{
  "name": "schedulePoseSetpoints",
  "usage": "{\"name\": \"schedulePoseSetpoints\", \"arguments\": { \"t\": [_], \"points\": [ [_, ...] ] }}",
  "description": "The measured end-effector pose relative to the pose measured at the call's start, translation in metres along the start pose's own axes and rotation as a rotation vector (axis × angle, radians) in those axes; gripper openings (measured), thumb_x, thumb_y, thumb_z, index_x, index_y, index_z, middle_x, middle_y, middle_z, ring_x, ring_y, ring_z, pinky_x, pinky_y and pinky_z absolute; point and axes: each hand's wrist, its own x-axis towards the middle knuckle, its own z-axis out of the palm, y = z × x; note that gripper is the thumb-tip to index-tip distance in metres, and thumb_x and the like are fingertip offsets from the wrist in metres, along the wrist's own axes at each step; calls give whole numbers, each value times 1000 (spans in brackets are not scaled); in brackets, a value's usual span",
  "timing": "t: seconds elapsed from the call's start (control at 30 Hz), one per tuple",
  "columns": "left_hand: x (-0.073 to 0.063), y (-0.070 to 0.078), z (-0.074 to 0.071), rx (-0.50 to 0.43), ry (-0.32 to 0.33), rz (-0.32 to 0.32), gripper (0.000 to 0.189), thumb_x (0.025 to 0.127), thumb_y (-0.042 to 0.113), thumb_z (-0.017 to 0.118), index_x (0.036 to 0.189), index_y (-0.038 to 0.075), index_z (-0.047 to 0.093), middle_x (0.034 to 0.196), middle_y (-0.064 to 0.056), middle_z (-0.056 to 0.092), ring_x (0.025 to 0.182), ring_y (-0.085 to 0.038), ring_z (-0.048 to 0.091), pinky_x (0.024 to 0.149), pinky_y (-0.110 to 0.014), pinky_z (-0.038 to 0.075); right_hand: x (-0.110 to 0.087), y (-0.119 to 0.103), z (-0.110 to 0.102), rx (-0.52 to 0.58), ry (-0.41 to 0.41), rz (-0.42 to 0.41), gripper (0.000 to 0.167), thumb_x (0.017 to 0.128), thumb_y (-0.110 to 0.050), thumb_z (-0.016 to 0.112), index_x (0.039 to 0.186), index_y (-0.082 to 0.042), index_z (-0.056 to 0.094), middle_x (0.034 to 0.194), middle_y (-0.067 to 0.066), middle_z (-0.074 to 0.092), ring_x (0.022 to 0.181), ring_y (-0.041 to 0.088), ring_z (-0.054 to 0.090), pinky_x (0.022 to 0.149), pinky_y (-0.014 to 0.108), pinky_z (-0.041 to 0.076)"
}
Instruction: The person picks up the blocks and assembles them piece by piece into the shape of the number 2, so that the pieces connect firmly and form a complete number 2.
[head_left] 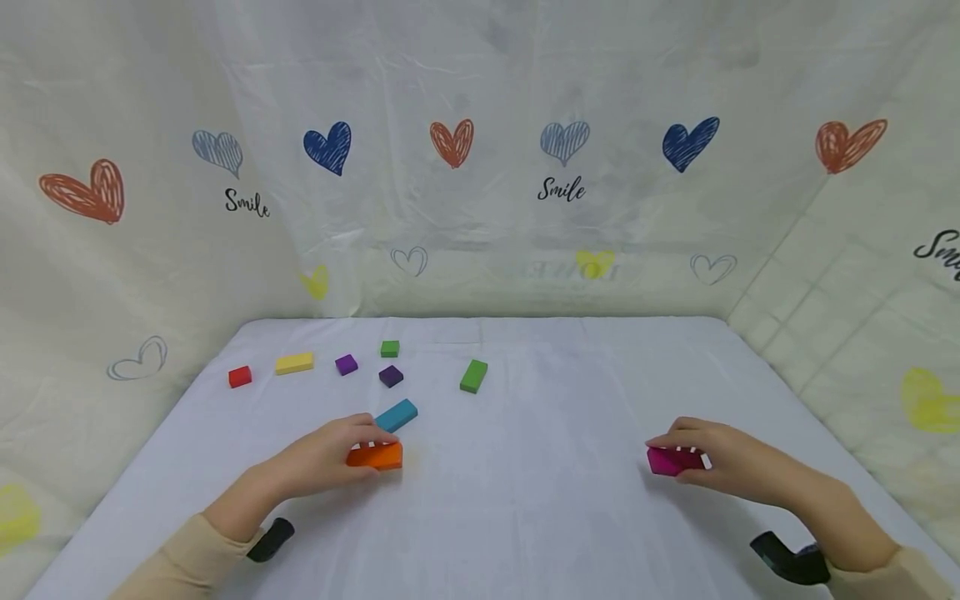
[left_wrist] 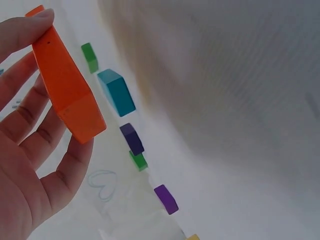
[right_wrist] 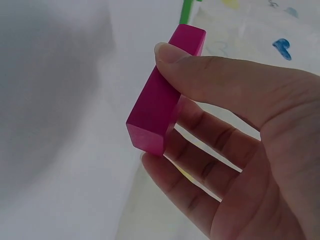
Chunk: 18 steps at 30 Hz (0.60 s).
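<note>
My left hand [head_left: 337, 454] pinches an orange block [head_left: 381, 456] between thumb and fingers, over the left half of the white table. In the left wrist view the orange block [left_wrist: 70, 85] is long, with the thumb on one face and the fingertips behind it. Just beyond it lies a blue block [head_left: 397, 414]. Over the right side of the table, my right hand [head_left: 716, 454] holds a magenta block [head_left: 667, 461]. The right wrist view shows the thumb pressed on one side of this magenta block [right_wrist: 156, 102] and the fingers supporting the opposite side.
Farther back on the table [head_left: 555, 517] lie a red block [head_left: 240, 377], a yellow block [head_left: 294, 363], a purple block [head_left: 347, 365], a dark purple block [head_left: 391, 377], a small green block [head_left: 390, 348] and a longer green block [head_left: 473, 377]. A heart-printed cloth [head_left: 487, 217] surrounds the back and sides.
</note>
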Motion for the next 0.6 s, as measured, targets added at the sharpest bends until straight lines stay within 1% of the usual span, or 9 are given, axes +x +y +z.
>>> {"name": "schedulePoseSetpoints", "arguments": {
  "t": [0.13,0.23,0.47,0.53,0.6],
  "points": [
    [2,3,2,13,-15,17,38,91,15,79,128,18,72,107,12,58,99,-11,56,87,-30,55,5,-2,3,-4,15,-62,41,81,-5,85,119,-3,73,102,-9,60,87,4,53,67,24,52],
    [3,6,3,16,-23,30,38,91,15,79,127,18,72,109,11,59,100,-11,56,88,-31,55,7,-4,3,-7,19,-77,41,81,-5,85,120,-4,73,103,-11,60,88,4,54,69,24,53],
    [9,14,9,8,-40,57,37,91,18,79,127,19,72,110,12,60,100,-10,56,91,-33,54,17,-16,1,2,-70,-3,41,84,-9,84,124,-9,73,105,-12,59,91,5,54,74,25,55],
    [11,16,11,12,-44,60,37,91,19,79,127,19,72,111,11,60,100,-9,56,92,-33,54,21,-20,1,-4,-80,0,41,84,-10,83,124,-10,73,105,-13,58,91,5,53,74,25,55],
    [13,18,12,16,-45,67,37,91,19,79,128,18,72,111,11,60,100,-9,56,92,-33,54,24,-22,2,-8,-74,-18,41,84,-10,83,124,-10,73,105,-13,58,92,5,54,74,25,55]
  ]
}}
